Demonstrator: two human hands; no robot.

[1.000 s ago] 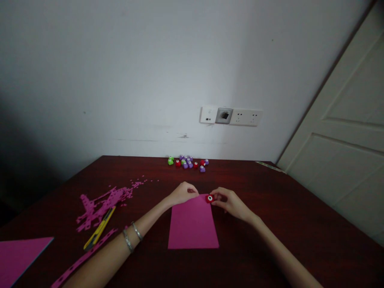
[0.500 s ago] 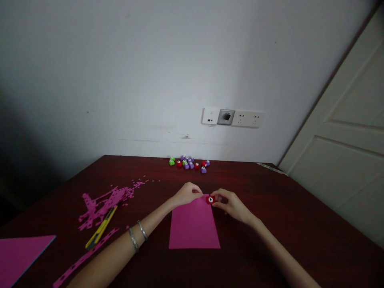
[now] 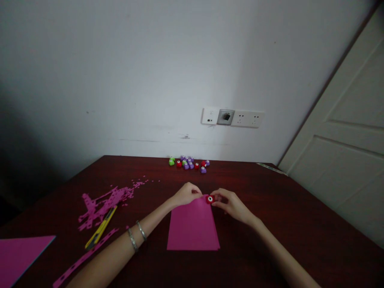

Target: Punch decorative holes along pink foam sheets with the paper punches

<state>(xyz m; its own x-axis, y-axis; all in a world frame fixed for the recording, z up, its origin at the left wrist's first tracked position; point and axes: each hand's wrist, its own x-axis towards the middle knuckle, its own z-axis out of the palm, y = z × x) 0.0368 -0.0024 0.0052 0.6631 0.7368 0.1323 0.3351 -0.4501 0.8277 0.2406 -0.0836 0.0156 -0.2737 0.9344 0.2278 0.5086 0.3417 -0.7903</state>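
A pink sheet of paper (image 3: 193, 228) lies in front of me, and a second pink edge shows along its right side. My left hand (image 3: 188, 194) pinches the sheet's far edge, fingers closed. At the far right corner sits a small red craft punch (image 3: 210, 199) with a white round top and a dark mark. My right hand (image 3: 226, 202) grips that punch from the right between thumb and fingers. Whether the paper is inside the punch's slot, I cannot tell.
Several purple, green and red punches (image 3: 191, 165) stand near the wall. Leftward lie pink paper scraps (image 3: 103, 204), a yellow utility knife (image 3: 101, 229), a punched pink strip (image 3: 85, 257) and more pink paper (image 3: 22, 256). A thin strip (image 3: 271, 169) rests at the back right.
The near end of the pink paper has shifted slightly left, and a second edge now shows at its right. Both hands stay nearly in place.
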